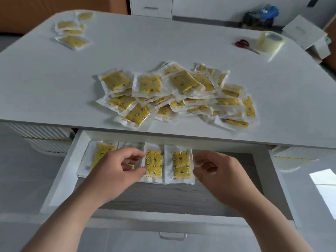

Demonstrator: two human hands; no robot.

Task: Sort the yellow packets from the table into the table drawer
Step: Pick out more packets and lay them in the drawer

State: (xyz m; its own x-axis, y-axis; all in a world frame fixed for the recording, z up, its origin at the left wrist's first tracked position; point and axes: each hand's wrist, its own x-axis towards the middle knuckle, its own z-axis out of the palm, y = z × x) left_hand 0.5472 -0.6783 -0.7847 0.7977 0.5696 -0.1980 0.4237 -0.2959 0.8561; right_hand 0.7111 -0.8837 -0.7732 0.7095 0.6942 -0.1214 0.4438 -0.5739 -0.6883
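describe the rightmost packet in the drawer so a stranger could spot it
Below the white table's front edge, the drawer is pulled open with a row of yellow packets along its back. The rightmost packet ends that row: bare drawer floor lies to its right, where the right hand pinches its clear edge.

Matt white worktop; glossy clear-plastic yellow packets crinkle atop it; beneath it, grey woodgrain drawer, metal handle.

Tape roll nr red scissors
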